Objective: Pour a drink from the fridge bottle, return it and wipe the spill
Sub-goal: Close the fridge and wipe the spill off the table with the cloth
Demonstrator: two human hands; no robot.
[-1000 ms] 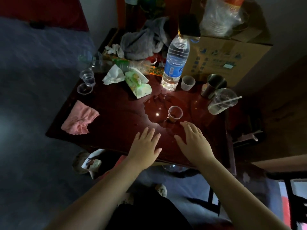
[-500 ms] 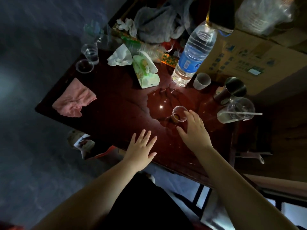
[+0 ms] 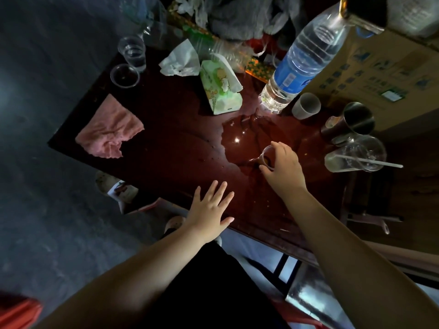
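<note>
A small clear plastic cup (image 3: 267,156) stands in a wide puddle (image 3: 247,136) on the dark red table (image 3: 180,148). My right hand (image 3: 282,166) grips the cup from its right side, with the fingers over the rim and the thumb at the near side. Spread flat with straight fingers, my left hand (image 3: 210,211) lies at the table's near edge and holds nothing. A pink cloth (image 3: 109,129) lies crumpled at the table's left end. Beyond the puddle stands a large water bottle (image 3: 301,60) with a blue label.
A green tissue pack (image 3: 219,89) and crumpled tissue (image 3: 180,60) lie behind the puddle. Two clear cups (image 3: 129,62) sit far left. At the right are a white cup (image 3: 305,106), a steel cup (image 3: 351,122), a cup with a straw (image 3: 356,155) and a cardboard box (image 3: 380,74).
My right hand has reached forward from the table's near side and closed round the small cup. The view has moved closer to the table. My left hand stays flat near the edge.
</note>
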